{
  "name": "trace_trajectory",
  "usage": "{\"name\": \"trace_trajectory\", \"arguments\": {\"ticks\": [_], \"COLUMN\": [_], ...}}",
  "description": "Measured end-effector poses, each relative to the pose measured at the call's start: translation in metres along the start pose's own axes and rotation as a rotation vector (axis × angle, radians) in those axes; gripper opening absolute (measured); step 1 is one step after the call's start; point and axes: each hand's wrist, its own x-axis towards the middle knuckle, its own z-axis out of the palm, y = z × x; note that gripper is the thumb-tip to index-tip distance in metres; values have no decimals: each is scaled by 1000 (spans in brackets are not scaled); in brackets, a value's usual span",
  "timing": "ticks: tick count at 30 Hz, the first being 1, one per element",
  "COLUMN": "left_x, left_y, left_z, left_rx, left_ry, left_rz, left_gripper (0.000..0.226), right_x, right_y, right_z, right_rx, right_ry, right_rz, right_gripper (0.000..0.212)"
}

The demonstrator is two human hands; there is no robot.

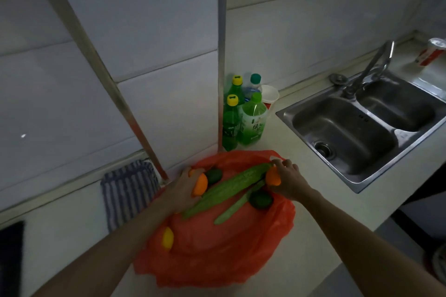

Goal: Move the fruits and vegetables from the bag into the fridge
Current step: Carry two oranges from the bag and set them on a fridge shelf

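Note:
A red plastic bag (217,248) lies spread open on the pale counter. Two long green cucumbers rest on it, a thick one (226,189) and a thin one (237,205). Dark green round fruits sit at the bag's far side (214,175) and right side (260,200). A yellow fruit (167,239) lies at the bag's left edge. My left hand (183,188) is closed around an orange (200,184). My right hand (288,181) grips another orange (272,177) near the thick cucumber's far tip. No fridge is in view.
Several green drink bottles (241,113) and a white cup (269,95) stand behind the bag by a metal post (221,55). A double steel sink (362,128) with a faucet is to the right. A striped cloth (128,190) lies at left. A can (432,52) stands far right.

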Motion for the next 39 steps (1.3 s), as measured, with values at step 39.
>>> {"name": "trace_trajectory", "arguments": {"ticks": [39], "left_x": [-279], "left_y": [113], "left_z": [-55], "left_rx": [-142], "left_ry": [622], "left_rz": [-732], "left_gripper": [78], "right_x": [-105], "right_y": [-182], "right_z": [-77], "right_rx": [272], "right_ry": [-98], "right_rz": [-790], "right_gripper": [67]}}
